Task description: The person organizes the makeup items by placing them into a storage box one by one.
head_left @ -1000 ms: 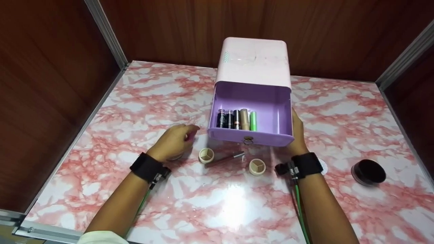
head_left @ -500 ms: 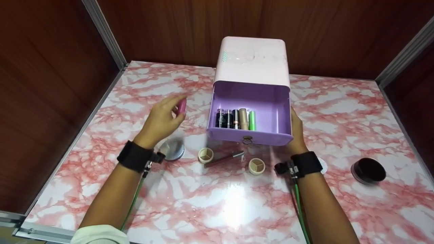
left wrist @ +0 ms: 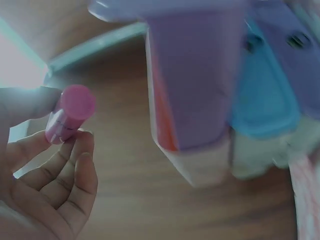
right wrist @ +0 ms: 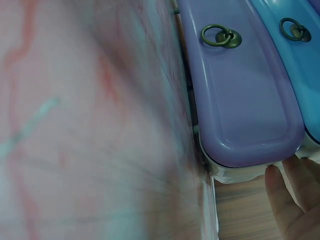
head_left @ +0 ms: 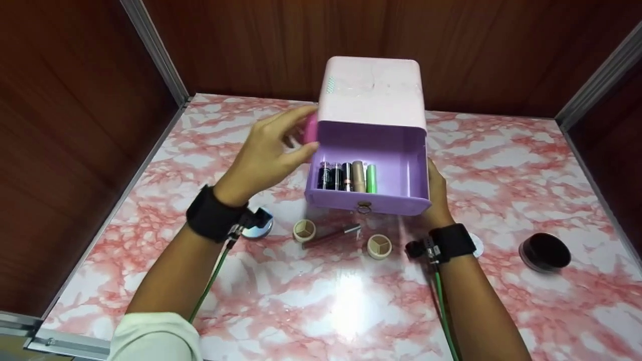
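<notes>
My left hand (head_left: 266, 155) holds a pink lipstick tube (head_left: 311, 129) between thumb and fingers, at the left side of a pink-topped drawer cabinet (head_left: 373, 93). In the left wrist view the tube (left wrist: 77, 102) points its round end at the camera. The cabinet's purple top drawer (head_left: 409, 170) is pulled out, with several lipsticks (head_left: 348, 176) and a bright green tube (head_left: 371, 178) lined up inside its front. My right hand (head_left: 439, 195) is against the cabinet's right side, partly hidden by the drawer. In the right wrist view its straight fingers (right wrist: 280, 192) touch the cabinet's side edge.
In front of the cabinet lie two cream pots (head_left: 304, 230) and a slim brownish tube (head_left: 333, 235). A clear round container (head_left: 258, 228) sits under the left wrist. A black-lidded jar (head_left: 545, 252) stands far right, and a white disc (head_left: 476, 245) is beside the right wrist.
The left hand has lifted the pink lipstick tube from near the clear container, moving up and then right to the cabinet's side. The right hand stays in place.
</notes>
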`<state>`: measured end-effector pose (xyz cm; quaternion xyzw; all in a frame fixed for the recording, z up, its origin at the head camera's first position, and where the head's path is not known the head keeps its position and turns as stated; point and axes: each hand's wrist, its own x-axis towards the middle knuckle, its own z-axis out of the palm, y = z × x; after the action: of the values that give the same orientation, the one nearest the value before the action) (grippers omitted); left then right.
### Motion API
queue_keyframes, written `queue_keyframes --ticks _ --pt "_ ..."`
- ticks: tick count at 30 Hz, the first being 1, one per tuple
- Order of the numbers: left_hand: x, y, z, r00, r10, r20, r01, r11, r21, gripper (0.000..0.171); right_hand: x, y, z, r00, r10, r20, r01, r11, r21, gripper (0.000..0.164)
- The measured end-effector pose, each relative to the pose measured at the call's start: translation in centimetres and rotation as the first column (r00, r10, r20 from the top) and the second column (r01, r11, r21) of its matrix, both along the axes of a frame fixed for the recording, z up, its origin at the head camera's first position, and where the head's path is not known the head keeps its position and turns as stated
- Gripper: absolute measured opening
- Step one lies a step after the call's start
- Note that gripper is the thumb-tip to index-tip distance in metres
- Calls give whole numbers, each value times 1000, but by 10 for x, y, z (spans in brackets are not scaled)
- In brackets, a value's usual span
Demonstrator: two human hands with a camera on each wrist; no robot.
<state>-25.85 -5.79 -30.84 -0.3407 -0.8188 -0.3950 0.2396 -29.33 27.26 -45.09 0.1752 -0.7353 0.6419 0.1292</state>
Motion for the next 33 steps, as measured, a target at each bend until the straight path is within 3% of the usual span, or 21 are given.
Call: queue_keyframes --ticks 5,10,14,18,21,24,29,33 --pt "1 26 22 996 -74 59 79 994 -79 51 -1 -1 1 1000 12 -8 -12 1000 -7 55" --pt "-2 50 32 985 -131 109 142 985 -99 48 0 -3 3 999 25 -31 -25 1000 1 60" --pt "-6 68 31 978 -169 123 183 976 -114 46 4 -7 6 1000 32 1 -31 999 -42 64" --pt "-9 87 31 966 -179 187 212 962 -172 43 2 -6 2 999 42 27 -40 997 -68 65" --pt "-12 102 31 952 -171 256 232 944 -235 43 0 -2 -1 999 49 24 -48 997 -67 64" --pt "-15 114 29 947 -164 276 249 918 -309 43 0 -1 0 998 57 30 -54 995 -83 63" --pt "-17 128 25 955 -161 249 253 880 -401 40 0 1 3 1000 -13 -23 13 1000 27 63" --pt "-18 133 21 965 -117 234 216 862 -459 41 1 1 4 999 -33 -41 36 997 73 63"
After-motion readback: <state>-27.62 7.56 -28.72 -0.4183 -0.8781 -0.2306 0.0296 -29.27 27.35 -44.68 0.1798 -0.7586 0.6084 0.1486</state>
